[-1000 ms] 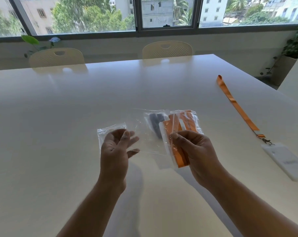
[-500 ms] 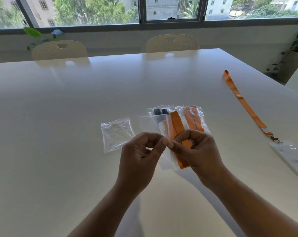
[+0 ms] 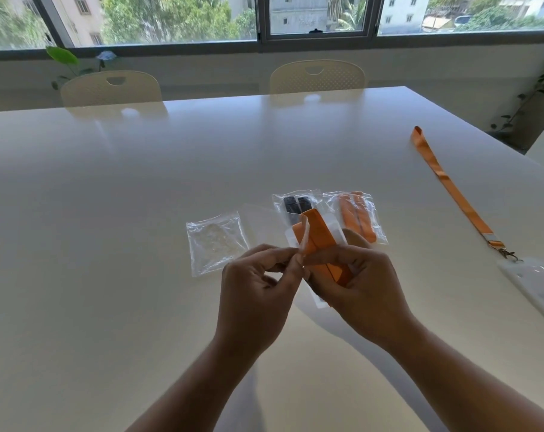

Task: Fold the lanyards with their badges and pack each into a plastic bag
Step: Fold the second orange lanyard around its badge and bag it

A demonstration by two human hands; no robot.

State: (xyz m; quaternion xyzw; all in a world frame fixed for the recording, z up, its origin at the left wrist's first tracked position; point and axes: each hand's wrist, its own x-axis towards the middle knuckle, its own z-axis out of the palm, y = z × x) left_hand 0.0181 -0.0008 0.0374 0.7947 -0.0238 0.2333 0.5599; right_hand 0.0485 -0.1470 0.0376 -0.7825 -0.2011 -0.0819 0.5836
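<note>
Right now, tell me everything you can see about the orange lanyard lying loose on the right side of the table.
The orange lanyard is a flat ribbon strap, fabric by its look, lying unfolded and stretched out diagonally on the white table. Its looped end points away from the person; the near end has a silvery crimp and a metal clip hooked to a pale, translucent badge holder, partly cut off by the frame edge. Only the table touches it.
</note>
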